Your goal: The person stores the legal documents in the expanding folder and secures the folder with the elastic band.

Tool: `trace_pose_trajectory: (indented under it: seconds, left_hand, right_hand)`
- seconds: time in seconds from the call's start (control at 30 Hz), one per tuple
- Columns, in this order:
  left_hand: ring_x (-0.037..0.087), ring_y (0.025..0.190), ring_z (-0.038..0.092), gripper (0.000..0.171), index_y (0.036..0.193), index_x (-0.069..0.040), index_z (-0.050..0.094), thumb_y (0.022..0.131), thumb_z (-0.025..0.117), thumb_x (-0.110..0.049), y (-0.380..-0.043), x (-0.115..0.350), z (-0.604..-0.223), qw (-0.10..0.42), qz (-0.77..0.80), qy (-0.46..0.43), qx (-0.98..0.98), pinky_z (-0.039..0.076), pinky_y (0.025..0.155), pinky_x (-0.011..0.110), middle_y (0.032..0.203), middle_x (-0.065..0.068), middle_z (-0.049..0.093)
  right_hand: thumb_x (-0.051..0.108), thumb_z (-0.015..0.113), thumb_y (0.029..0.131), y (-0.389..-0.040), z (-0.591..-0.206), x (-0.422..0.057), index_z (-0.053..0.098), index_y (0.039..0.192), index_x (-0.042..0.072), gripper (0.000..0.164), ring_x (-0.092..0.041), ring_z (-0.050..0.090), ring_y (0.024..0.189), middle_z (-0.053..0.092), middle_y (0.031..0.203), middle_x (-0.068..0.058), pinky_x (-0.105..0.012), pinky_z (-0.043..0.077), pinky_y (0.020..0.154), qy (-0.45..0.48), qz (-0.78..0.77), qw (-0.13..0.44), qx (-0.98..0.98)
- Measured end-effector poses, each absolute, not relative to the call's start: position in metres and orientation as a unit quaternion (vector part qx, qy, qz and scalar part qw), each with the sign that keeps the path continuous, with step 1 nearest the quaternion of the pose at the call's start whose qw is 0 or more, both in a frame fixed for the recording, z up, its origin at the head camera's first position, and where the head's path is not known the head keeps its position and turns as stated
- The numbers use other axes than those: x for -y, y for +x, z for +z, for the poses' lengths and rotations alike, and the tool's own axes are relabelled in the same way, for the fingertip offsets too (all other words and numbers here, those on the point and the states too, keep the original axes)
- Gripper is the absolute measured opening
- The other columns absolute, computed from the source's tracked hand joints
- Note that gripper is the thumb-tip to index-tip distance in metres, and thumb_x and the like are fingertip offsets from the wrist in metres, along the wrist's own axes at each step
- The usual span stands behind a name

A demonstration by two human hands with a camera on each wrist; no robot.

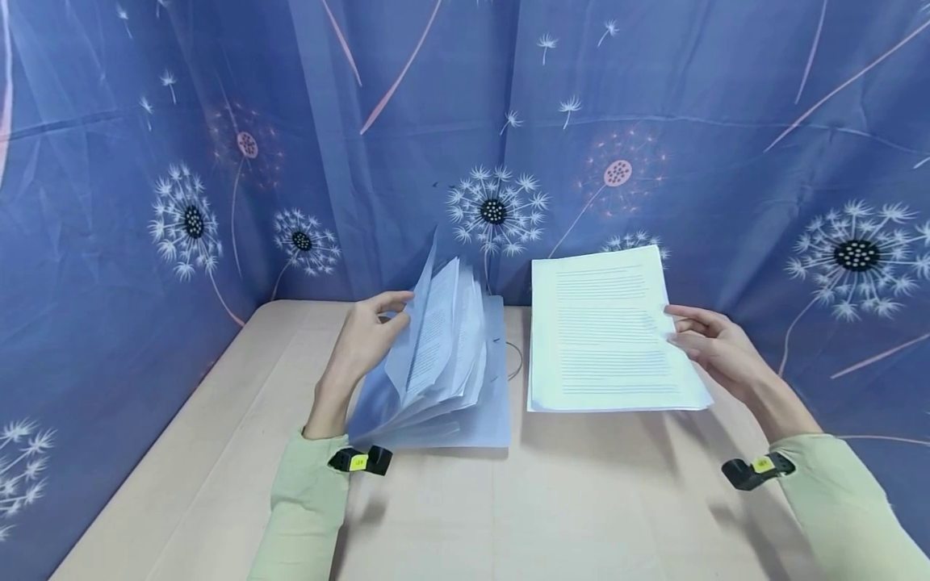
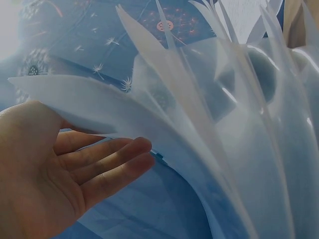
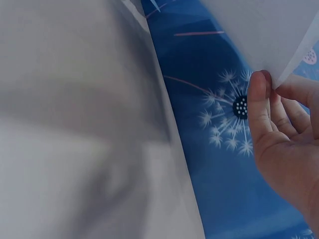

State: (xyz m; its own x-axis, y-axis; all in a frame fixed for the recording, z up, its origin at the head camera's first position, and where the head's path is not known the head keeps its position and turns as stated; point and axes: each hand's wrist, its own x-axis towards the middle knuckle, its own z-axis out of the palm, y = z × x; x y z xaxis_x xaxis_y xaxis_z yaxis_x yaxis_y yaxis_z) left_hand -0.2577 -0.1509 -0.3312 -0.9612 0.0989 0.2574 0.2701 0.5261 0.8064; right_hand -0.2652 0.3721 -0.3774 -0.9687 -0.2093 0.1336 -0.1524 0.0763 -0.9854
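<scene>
A blue folder (image 1: 500, 379) lies open on the table, with several clear plastic sleeves (image 2: 209, 124) fanned upright and printed sheets (image 1: 433, 335) inside some of them. My left hand (image 1: 366, 335) pinches the edge of the leftmost raised sleeves, thumb on one side and fingers beneath in the left wrist view. To the folder's right, a stack of printed paper (image 1: 606, 331) is held up above the table. My right hand (image 1: 715, 351) grips its right edge between thumb and fingers. In the right wrist view, the paper (image 3: 279, 35) shows its corner in that pinch.
The pale tabletop (image 1: 581, 500) stretches out in front of the folder. A blue curtain (image 1: 407, 161) with dandelion prints hangs behind and along the sides. A thin loop (image 1: 516, 359) sticks out at the folder's right edge.
</scene>
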Motion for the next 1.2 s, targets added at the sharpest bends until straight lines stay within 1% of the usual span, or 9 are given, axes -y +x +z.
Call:
trace_pose_trajectory:
  seconds: [0.1, 0.2, 0.37, 0.43, 0.63, 0.93, 1.2]
  left_hand:
    - [0.032, 0.113, 0.064, 0.043, 0.136, -0.023, 0.062, 0.094, 0.053, -0.023, -0.258, 0.151, -0.331, 0.09, -0.475, -0.106, 0.869, 0.049, 0.07, 0.035, 0.127, 0.009, 0.065]
    - [0.032, 0.112, 0.064, 0.042, 0.136, -0.023, 0.062, 0.094, 0.053, -0.023, -0.259, 0.151, -0.332, 0.089, -0.477, -0.107, 0.867, 0.048, 0.069, 0.035, 0.127, 0.008, 0.065]
    - [0.031, 0.112, 0.064, 0.042, 0.136, -0.022, 0.062, 0.095, 0.053, -0.023, -0.258, 0.151, -0.332, 0.089, -0.481, -0.111, 0.865, 0.047, 0.067, 0.035, 0.127, 0.008, 0.064]
    - [0.031, 0.113, 0.064, 0.042, 0.136, -0.022, 0.062, 0.095, 0.053, -0.023, -0.258, 0.151, -0.332, 0.089, -0.482, -0.111, 0.864, 0.047, 0.067, 0.035, 0.127, 0.008, 0.064]
    - [0.03, 0.112, 0.064, 0.042, 0.136, -0.022, 0.062, 0.095, 0.053, -0.024, -0.258, 0.151, -0.332, 0.091, -0.485, -0.11, 0.863, 0.047, 0.067, 0.035, 0.126, 0.008, 0.065]
    - [0.031, 0.113, 0.064, 0.041, 0.135, -0.023, 0.063, 0.095, 0.053, -0.024, -0.257, 0.152, -0.332, 0.092, -0.483, -0.109, 0.864, 0.048, 0.067, 0.035, 0.126, 0.008, 0.065]
    - [0.031, 0.111, 0.064, 0.041, 0.135, -0.022, 0.063, 0.095, 0.053, -0.024, -0.256, 0.152, -0.33, 0.096, -0.484, -0.109, 0.863, 0.048, 0.066, 0.035, 0.127, 0.009, 0.065]
  right_hand:
    - [0.0, 0.059, 0.096, -0.267, -0.376, -0.366, 0.039, 0.149, 0.0, 0.057, -0.005, 0.057, 0.083, 0.058, 0.101, 0.002, -0.019, 0.048, 0.066, -0.12, -0.652, 0.015, -0.748]
    - [0.001, 0.061, 0.095, -0.269, -0.374, -0.359, 0.034, 0.151, -0.004, 0.062, -0.006, 0.057, 0.084, 0.056, 0.103, 0.0, -0.019, 0.05, 0.067, -0.114, -0.647, 0.021, -0.754]
    - [0.007, 0.066, 0.094, -0.271, -0.372, -0.35, 0.031, 0.153, -0.002, 0.07, -0.006, 0.06, 0.087, 0.056, 0.105, -0.001, -0.02, 0.053, 0.069, -0.09, -0.632, 0.026, -0.769]
    - [0.007, 0.065, 0.094, -0.272, -0.374, -0.346, 0.031, 0.153, -0.001, 0.069, -0.006, 0.06, 0.088, 0.056, 0.105, -0.001, -0.02, 0.053, 0.07, -0.092, -0.636, 0.028, -0.766]
    - [0.003, 0.058, 0.097, -0.277, -0.383, -0.335, 0.035, 0.149, 0.001, 0.057, -0.007, 0.058, 0.088, 0.054, 0.103, 0.0, -0.018, 0.05, 0.073, -0.107, -0.658, 0.034, -0.745]
    - [0.004, 0.06, 0.097, -0.281, -0.394, -0.326, 0.035, 0.147, -0.001, 0.056, -0.007, 0.058, 0.09, 0.055, 0.101, 0.001, -0.018, 0.051, 0.074, -0.099, -0.67, 0.036, -0.734]
    - [0.005, 0.062, 0.096, -0.281, -0.398, -0.318, 0.039, 0.144, 0.001, 0.054, -0.006, 0.058, 0.089, 0.055, 0.1, 0.001, -0.017, 0.051, 0.074, -0.097, -0.666, 0.031, -0.739]
